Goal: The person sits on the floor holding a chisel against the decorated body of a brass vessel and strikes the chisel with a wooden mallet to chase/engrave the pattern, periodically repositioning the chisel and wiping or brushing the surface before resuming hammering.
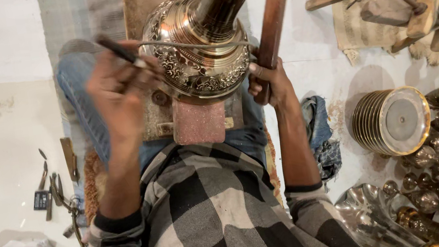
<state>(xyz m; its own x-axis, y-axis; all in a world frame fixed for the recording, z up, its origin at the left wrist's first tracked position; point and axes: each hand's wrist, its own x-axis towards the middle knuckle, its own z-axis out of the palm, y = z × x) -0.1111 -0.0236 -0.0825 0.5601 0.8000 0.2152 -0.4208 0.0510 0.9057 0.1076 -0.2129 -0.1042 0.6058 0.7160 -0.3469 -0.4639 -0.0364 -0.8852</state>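
Brass vase (pixel 202 50) on block at lap, lower bowl engraved, neck plain. Left hand (pixel 119 92) fingers clamped on thin tool (pixel 120 52), tip at bowl. Right hand (pixel 269 83) fingers closed round wooden stick (pixel 271 33). Engraving seemingly part done; far side hidden.

The brass vessel (pixel 198 41) is round and shiny, with carved flower patterns on its body and a dark ribbed neck that widens to a flared end. It lies tilted on a block. The thin tool (pixel 120 51) is dark, its tip at the vessel's side. The wooden stick (pixel 271 33) is reddish-brown, standing beside the vessel.
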